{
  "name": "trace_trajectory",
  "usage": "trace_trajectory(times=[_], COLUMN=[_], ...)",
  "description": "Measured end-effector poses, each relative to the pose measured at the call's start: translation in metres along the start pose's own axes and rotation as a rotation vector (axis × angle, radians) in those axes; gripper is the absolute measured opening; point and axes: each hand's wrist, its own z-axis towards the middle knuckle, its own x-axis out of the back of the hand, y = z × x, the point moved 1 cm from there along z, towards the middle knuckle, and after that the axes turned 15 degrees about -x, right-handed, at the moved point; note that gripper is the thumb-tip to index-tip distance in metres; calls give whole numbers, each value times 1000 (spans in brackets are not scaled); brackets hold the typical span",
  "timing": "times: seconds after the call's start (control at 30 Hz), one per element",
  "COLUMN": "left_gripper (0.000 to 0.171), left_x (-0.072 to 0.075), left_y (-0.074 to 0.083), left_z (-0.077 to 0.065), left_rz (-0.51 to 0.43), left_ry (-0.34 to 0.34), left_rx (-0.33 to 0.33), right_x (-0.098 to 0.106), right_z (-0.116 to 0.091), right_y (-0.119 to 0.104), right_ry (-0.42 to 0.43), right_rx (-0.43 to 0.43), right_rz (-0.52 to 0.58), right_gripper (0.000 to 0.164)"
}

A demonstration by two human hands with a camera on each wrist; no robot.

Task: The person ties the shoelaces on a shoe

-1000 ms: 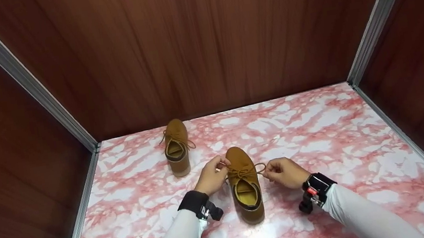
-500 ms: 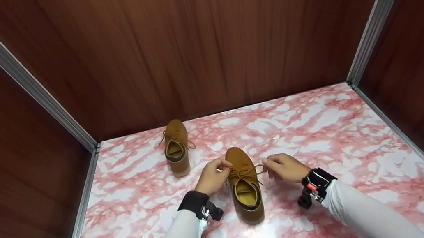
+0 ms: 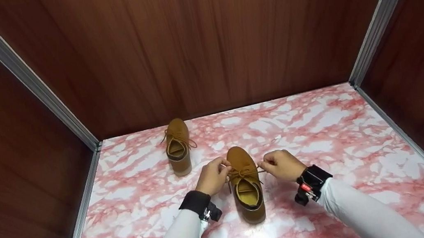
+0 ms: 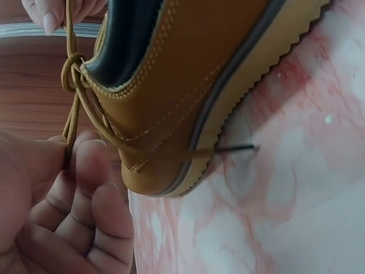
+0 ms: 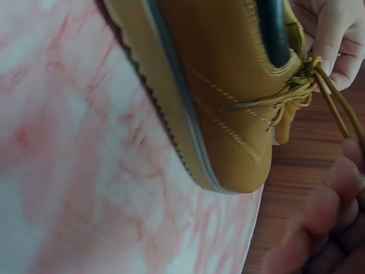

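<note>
A tan lace-up shoe stands on the table, toe pointing away from me. Its shoelace is crossed into a knot above the tongue, with a loop drawn out to each side. My left hand pinches one loop between thumb and forefinger at the shoe's left side. On the right side my right hand pinches the other loop, which runs taut from the knot in the right wrist view. One loose lace end with a dark tip hangs down each flank of the shoe.
A matching tan shoe with its lace in a bow stands further back on the left. The table has a pink and white marbled top. Dark wood panels with grey metal corner strips enclose it at the back and sides.
My right hand has shifted its grip on the loop and moved slightly inward; the right loop looks narrower and straighter now. The left hand stays almost in place. The shoes have not moved.
</note>
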Motion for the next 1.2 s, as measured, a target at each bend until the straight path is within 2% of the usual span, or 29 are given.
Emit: trace_trajectory(times=[0.13,0.3,0.53,0.8,0.87,1.0,1.2], left_gripper=[9,5,7,8,8,7,8], left_x=[0,3,10,16,16,15,12], left_y=[-3,-6,-13,-18,-19,-20,-21], left_z=[-1,-4,-8,-13,-14,-14,-15], left_rz=[-46,-20,41,106,94,24,-59], left_ry=[11,24,18,9,13,4,-14], left_rx=[24,6,-2,-17,-11,12,51], right_x=[-1,-3,-5,-5,-4,-5,-13], right_z=[-3,-6,-7,-7,-7,-8,-9], right_y=[7,16,29,40,43,49,62], right_ry=[62,114,109,135,107,-26,-184], right_rx=[29,58,-3,-23,-46,-123,-183], right_rz=[-31,-62,-23,-2,36,132,140], right_gripper=[43,41,42,42,41,39,32])
